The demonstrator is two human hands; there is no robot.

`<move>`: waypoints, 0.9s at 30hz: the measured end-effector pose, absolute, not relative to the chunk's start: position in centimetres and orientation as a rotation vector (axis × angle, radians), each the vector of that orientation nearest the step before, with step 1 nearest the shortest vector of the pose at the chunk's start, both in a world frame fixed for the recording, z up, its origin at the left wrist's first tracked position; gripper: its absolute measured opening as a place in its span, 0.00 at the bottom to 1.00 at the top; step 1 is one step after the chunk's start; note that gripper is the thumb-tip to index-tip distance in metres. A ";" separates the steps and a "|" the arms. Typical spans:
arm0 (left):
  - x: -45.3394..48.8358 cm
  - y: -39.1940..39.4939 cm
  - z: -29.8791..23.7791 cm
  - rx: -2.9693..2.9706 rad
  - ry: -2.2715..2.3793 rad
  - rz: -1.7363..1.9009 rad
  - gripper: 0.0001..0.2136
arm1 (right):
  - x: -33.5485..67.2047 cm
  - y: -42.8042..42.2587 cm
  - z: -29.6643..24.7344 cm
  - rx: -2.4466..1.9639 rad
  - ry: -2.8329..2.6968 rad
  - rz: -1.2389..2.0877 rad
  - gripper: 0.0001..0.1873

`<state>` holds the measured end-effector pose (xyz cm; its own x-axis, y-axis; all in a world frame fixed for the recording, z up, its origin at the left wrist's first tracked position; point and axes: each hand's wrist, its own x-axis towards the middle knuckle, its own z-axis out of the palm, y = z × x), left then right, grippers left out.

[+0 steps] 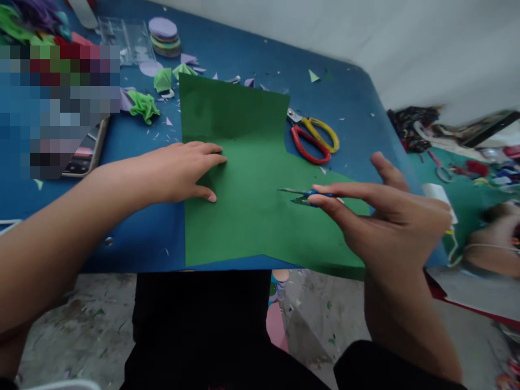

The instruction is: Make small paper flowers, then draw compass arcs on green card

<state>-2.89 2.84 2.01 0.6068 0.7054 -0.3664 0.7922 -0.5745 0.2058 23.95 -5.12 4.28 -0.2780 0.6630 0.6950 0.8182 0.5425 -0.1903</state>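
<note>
A large sheet of green paper (244,211) lies on the blue table, with its far part folded and standing up a little. My left hand (190,168) rests on the sheet's left side, fingers spread and holding nothing. Between thumb and forefinger, my right hand (390,216) pinches small blue thread snips (311,196) over the right half of the paper. The snips' blades point left and stand slightly apart. Just beyond the sheet lie scissors (312,135) with one red and one yellow handle.
Paper scraps and a crumpled green paper piece (143,106) are scattered along the table's far left. Behind them stands a stack of paper discs (164,37) beside a clear plastic box (125,40). A phone (87,151) lies at left. Another person's arm (493,233) shows at far right.
</note>
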 end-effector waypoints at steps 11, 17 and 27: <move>-3.1 3.0 2.0 2.514 1.170 -0.307 0.39 | 21.9 -2.1 4.7 -1.296 -1.944 -0.168 0.08; -3.1 3.0 2.1 2.490 1.175 -0.323 0.38 | 24.5 -3.5 4.3 -1.232 -1.753 0.038 0.04; -3.4 3.0 1.6 2.503 1.156 -0.286 0.39 | 26.4 -6.5 4.5 -1.229 -1.917 -0.093 0.05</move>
<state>-3.37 3.03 1.63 0.6431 0.6906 -0.3309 0.7652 -0.5961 0.2430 26.35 -6.52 4.48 -0.1708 0.7179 0.6749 0.7795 0.5174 -0.3531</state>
